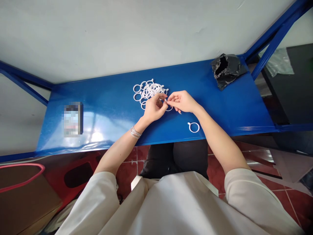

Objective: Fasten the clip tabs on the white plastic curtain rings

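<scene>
My left hand (156, 107) and my right hand (183, 101) meet over the middle of the blue table, thumbs and fingertips pinched together. Between them is a white curtain ring (169, 110); its lower curve shows beneath the fingers, while the fingertips hide much of the rest. Just beyond my left hand lies a loose pile of white curtain rings (148, 88), each with a small knob-like eyelet, some overlapping. One separate white ring (194, 132) rests flat near the front edge, below my right wrist.
On the blue table (110, 94), a blurred-out phone-like object (72, 119) lies at the left. A crumpled black plastic bag (227, 70) sits in the back right corner. Blue frame bars (271, 49) rise at the sides, and a pale wall stands behind.
</scene>
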### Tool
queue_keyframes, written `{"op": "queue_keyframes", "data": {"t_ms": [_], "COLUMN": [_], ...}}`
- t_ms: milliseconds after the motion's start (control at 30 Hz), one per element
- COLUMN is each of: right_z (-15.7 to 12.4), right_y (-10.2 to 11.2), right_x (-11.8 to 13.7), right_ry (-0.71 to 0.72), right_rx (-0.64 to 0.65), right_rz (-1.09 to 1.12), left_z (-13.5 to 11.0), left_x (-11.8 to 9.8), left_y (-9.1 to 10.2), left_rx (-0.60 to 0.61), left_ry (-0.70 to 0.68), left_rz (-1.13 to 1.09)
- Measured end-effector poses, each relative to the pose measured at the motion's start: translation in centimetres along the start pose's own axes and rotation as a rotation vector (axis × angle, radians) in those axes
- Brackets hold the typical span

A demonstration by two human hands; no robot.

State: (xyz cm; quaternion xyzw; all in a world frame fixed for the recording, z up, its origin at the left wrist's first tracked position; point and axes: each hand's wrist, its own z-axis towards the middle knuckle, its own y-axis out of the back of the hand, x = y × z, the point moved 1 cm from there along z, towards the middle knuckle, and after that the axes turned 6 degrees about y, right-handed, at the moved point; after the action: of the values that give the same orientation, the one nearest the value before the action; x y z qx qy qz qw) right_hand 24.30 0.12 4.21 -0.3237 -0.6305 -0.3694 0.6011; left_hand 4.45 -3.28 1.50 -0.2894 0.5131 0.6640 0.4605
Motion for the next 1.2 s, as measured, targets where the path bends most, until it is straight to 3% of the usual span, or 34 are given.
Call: {"op": "queue_keyframes", "data": {"t_ms": [300, 567, 767, 1067, 1200], "right_z": [0.2, 0.5, 0.4, 0.7, 0.6], "right_y": [-0.4, -1.5, -2.2, -1.2, -0.4], "right_x": [-0.3, -0.3, -0.1, 0.0, -0.1], "right_ry": [-0.035, -0.022, -0.024, 0.069, 0.069], "right_rx": [0.137, 0.135, 0.130, -0.070, -0.106], "right_rz": [0.089, 0.294, 0.400, 0.348, 0.219], "left_z": [-0.5, -0.8, -0.5, -0.2, -0.2], "left_x": [-0.3, -1.5, -0.6, 0.2, 0.1], "left_y": [-0.8, -0.8, -0.6, -0.2, -0.7], "left_rx": [-0.040, -0.075, -0.123, 0.035, 0.031], "left_ry": [-0.017, -0.057, -0.059, -0.069, -0.056], "left_rz": [-0.064, -0.083, -0.118, -0.309, -0.331]}}
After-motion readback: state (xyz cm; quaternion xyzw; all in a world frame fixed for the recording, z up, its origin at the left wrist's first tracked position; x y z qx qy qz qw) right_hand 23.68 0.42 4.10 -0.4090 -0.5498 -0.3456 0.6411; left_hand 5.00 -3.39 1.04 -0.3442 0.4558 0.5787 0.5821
